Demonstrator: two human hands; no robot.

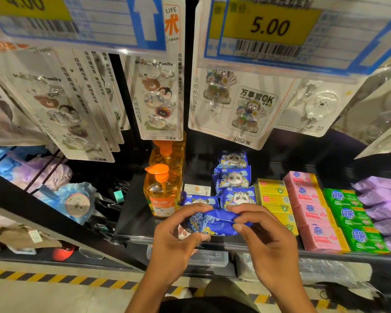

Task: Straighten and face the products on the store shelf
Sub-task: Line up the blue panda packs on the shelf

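Head view, lower middle of the frame: both hands meet over the front lip of a dark shelf (321,253). The left hand (178,240) and the right hand (266,242) each pinch one end of a blue packet (215,224) between thumb and curled fingertips. The packet lies crosswise between them, crumpled, just above the shelf edge. Its printed face is turned partly away from the camera, and only a blue and white pattern shows. Right behind it, in the centre of the frame, more panda packets (235,178) of the same blue run in a loose column toward the back of the shelf. Some are tilted, and one lies left of the column next to a small white box (198,189). Left of these stand two orange pump bottles (161,195), one behind the other. To the right of the packets come yellow boxes (274,196), then pink bars (314,213), green bars (353,216) and purple packs (382,206) at the right edge, each row running front to back. Across the top of the frame hang hook cards (158,98) with cartoon animals, and at the upper right is a yellow price tag (269,26) reading 5.00. At the bottom left, black and yellow tape (54,276) crosses the floor.
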